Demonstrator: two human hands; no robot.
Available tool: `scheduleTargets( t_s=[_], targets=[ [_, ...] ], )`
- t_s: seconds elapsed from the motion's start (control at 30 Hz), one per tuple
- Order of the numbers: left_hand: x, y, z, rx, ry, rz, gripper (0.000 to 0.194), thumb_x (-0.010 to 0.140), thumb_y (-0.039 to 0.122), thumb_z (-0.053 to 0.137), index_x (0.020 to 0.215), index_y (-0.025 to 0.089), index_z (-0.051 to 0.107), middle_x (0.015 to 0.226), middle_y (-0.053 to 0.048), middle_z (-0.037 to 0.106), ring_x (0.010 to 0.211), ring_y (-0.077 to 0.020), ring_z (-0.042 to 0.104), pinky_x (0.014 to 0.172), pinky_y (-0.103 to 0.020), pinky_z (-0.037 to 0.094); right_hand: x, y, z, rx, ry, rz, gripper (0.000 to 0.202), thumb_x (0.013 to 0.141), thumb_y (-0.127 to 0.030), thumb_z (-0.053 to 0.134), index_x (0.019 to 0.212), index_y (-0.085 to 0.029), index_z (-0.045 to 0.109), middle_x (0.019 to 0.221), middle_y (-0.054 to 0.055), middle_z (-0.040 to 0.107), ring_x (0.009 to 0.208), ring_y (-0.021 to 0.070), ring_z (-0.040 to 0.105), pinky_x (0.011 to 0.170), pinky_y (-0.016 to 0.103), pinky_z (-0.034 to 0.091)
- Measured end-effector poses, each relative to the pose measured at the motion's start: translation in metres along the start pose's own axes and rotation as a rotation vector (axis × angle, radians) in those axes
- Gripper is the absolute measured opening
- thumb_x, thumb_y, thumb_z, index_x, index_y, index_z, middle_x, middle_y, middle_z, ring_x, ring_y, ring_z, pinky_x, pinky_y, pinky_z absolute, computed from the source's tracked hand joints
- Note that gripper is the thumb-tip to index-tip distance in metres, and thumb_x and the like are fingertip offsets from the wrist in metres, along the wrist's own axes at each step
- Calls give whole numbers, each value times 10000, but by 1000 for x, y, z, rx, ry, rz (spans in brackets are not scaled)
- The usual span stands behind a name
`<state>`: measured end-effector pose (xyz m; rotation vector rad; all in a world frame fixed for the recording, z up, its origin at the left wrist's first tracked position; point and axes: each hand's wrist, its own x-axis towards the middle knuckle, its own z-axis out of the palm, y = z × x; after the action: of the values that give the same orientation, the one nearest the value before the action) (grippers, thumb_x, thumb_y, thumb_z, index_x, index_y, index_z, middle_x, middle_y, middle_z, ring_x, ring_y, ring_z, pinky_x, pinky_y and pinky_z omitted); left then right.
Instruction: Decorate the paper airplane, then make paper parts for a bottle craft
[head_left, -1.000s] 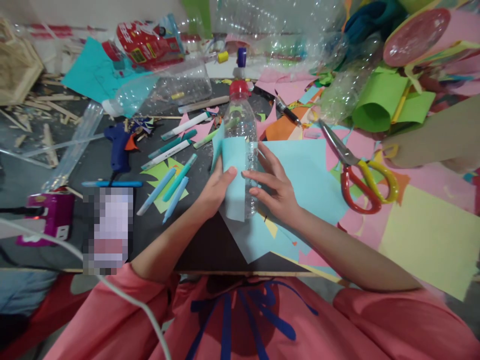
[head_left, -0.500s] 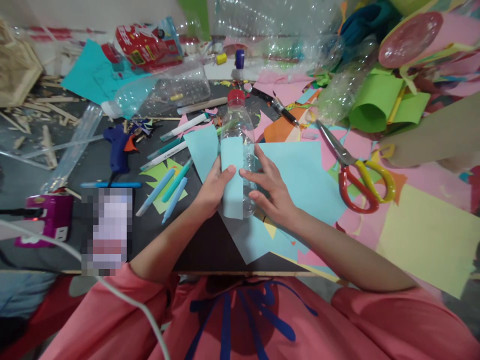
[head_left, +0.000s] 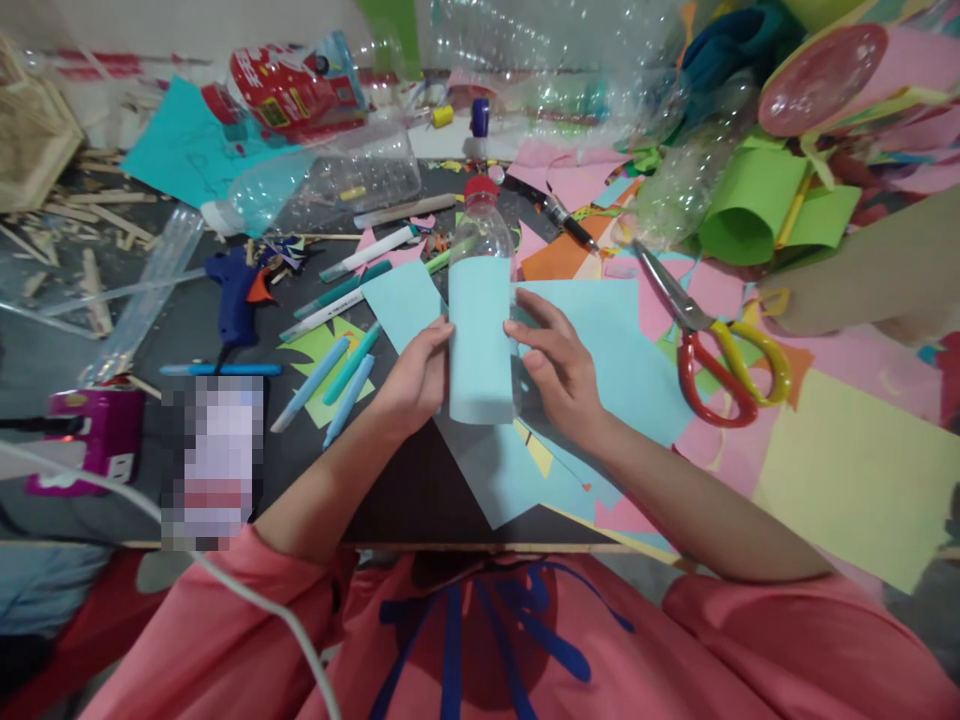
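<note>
Plastic btl (head_left: 482, 232) (smooth blue paper (head_left: 481, 340)) btwn L hand (head_left: 420, 378), R hand (head_left: 564, 370).

We would call this a craft workspace, though we cannot tell whether it is in a home, a school or a studio. On the dark table (head_left: 390, 500) we see scissors (head_left: 700, 320), a glue gun (head_left: 236, 300) and several pens (head_left: 311, 383). Coloured paper is strewn about: pink scraps (head_left: 589, 168), a yellow sheet (head_left: 862, 470), a green roll (head_left: 757, 180). At the left we find wood bits (head_left: 112, 205) and a wooden frame (head_left: 37, 135). Even a red-capped bottle (head_left: 481, 345) in the middle wears blue paper, and a clear bottle (head_left: 349, 170) lies further back among the clutter.
</note>
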<state>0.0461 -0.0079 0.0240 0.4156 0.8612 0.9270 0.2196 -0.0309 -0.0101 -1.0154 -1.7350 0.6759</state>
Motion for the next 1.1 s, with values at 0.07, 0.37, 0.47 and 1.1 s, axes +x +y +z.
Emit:
scheduleTargets(
  t_s=[0.07,0.37,0.47,1.1],
  targets=[
    [1,-2,-1,16,-8,57,208,693,252,607,880,164,590,920,-74,720,1106,-294,653,960,-377,535,1,0,-2,1,39,26,315,1003,-453,430,1190,-356,664,1348,52,568,1285,261,561,1073,529,480],
    [-7,-3,-8,173,-33,215,569,686,508,811,1071,148,597,1039,-104,719,1127,-296,643,932,-363,526,4,-6,-3,-40,124,-64,243,975,-394,520,1145,-353,688,1142,52,663,1092,243,650,948,464,542],
    [-8,-3,-9,233,-4,231,659,669,570,812,1126,165,563,1045,-92,713,1075,-275,664,866,-333,545,2,-6,-1,-63,121,-93,251,953,-441,548,1131,-321,679,1143,64,692,1071,255,665,921,470,549],
    [-5,-9,-8,304,8,188,571,796,401,588,1328,218,489,1255,-62,656,1228,-285,572,1022,-393,490,-4,-7,2,-26,-80,139,577,843,-602,628,1296,-252,552,1190,106,672,1003,249,666,817,405,555]
  ],
)
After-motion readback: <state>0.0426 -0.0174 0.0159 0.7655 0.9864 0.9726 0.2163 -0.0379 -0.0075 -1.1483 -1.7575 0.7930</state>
